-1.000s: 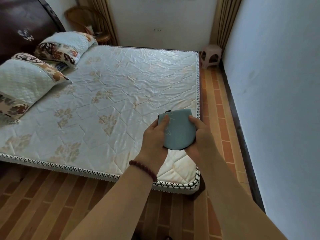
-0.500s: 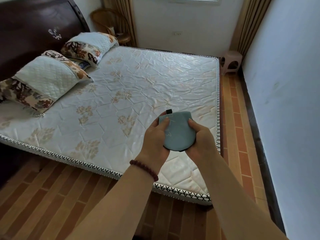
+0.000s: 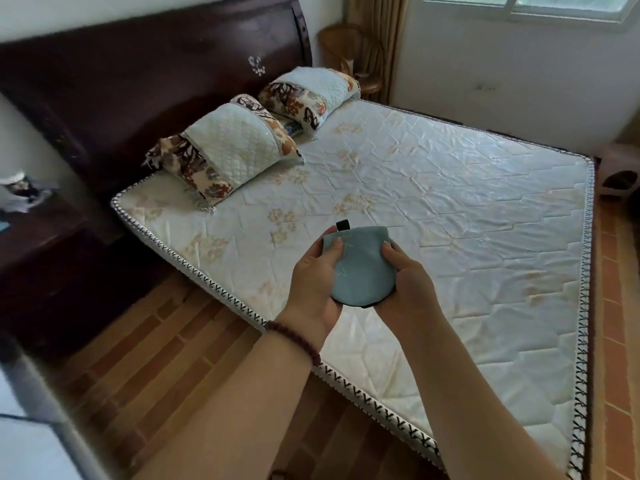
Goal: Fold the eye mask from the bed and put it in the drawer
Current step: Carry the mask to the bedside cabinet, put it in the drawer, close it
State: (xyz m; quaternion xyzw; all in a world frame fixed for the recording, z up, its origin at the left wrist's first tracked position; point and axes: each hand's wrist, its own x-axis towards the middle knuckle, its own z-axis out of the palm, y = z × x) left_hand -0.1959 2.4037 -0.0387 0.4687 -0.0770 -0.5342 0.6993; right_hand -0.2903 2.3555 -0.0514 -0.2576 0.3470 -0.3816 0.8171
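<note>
Compared with 0.5 s ago, the camera has turned to the left: the headboard and a dark nightstand now fill the left part of the view, and a window has come in at 1 o'clock, while the folded mask is in both hands as before.

The mattress [image 3: 450,216] is the largest thing and takes the middle and the right side. The dark wooden headboard [image 3: 138,84] stands at 10 o'clock. The brick-pattern floor [image 3: 166,344] shows at 7 o'clock. The nightstand [image 3: 45,251] is at 9 o'clock, beside the bed. 2 pillows [image 3: 232,150] lie against the headboard at 11 o'clock.

The left hand [image 3: 313,289] and the right hand [image 3: 407,285] are at the centre, above the near edge of the mattress. Between them is the blue eye mask [image 3: 363,268], folded to a rounded half, with a black strap end [image 3: 343,225] at its 12 o'clock. Each hand grips 1 side, thumb pressed on top. A dark bead bracelet [image 3: 294,341] sits on the left wrist.
</note>
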